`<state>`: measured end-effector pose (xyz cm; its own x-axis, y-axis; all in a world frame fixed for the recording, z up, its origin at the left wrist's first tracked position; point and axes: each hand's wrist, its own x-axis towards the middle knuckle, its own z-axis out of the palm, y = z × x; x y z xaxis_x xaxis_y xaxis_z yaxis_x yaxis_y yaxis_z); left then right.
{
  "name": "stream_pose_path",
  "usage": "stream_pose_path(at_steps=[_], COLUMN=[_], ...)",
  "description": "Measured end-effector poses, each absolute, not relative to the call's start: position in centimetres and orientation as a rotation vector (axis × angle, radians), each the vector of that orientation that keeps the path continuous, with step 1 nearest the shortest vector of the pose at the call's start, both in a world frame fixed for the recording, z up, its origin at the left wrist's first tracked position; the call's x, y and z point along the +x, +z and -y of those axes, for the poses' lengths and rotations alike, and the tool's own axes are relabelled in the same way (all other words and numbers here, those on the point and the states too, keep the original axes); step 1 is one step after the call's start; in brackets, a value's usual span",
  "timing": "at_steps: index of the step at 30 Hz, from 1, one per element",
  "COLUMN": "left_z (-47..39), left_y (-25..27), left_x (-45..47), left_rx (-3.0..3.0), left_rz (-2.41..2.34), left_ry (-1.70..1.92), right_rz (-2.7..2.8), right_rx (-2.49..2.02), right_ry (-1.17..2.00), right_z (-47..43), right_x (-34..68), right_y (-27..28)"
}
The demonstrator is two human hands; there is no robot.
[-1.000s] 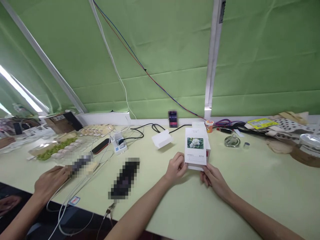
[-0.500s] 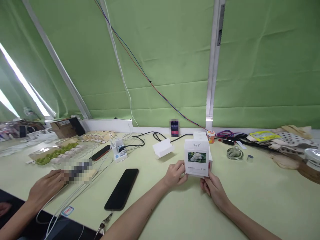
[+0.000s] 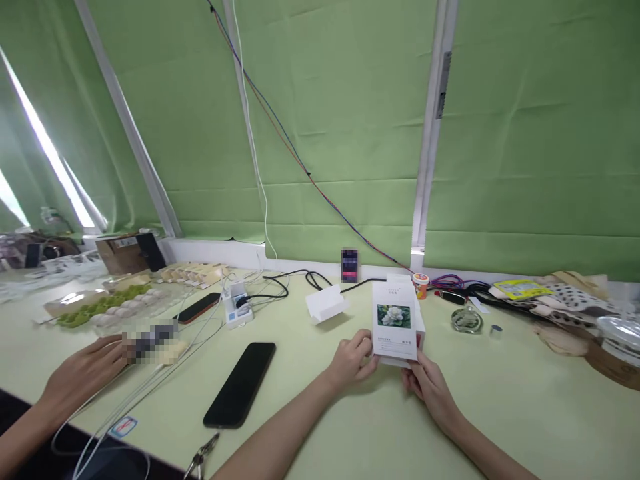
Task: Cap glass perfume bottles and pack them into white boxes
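Note:
A white cardboard box (image 3: 395, 343) with a white flower picture on its front is between my two hands. My left hand (image 3: 353, 360) grips its lower left edge with bent fingers. At the lower right corner, my right hand (image 3: 427, 380) pinches the box with the thumb in front and the fingers curled below. The box leans back, and an open flap shows at its top. Behind to the left lies a white folded card piece (image 3: 327, 303). To the right are a clear glass bottle (image 3: 467, 321) and a small silver cap (image 3: 495, 331).
A black phone (image 3: 240, 387) and keys (image 3: 201, 455) lie left of my forearm. Another person's hand (image 3: 83, 370) rests near white cables. Further back are a power strip (image 3: 237, 308), an egg tray (image 3: 100, 310), an orange tub (image 3: 421, 287) and a yellow packet (image 3: 523, 289).
The box has tilted further back, its top going away from me. Both hands keep their hold, and the whole view has shifted slightly.

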<state>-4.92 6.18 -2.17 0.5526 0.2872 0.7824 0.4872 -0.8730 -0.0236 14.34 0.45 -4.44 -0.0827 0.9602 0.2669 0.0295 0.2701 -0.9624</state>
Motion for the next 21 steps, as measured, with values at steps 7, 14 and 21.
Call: stream_pose_path(at_steps=[7, 14, 21], left_z=[-5.5, -5.2, -5.7], left_y=[-2.0, -1.7, -1.8], left_x=[-5.1, -5.1, -4.9], left_rx=[-2.603, -2.558, -2.505], left_rz=[0.692, 0.792, 0.753], left_ry=[-1.186, -1.203, -1.227], right_rz=[1.462, 1.504, 1.551], right_rx=[-1.053, -1.078, -1.095], right_ry=[1.070, 1.079, 1.029], right_z=[0.9, 1.1, 1.0], right_x=[14.8, 14.7, 14.6], right_y=[-4.4, -3.9, -3.9])
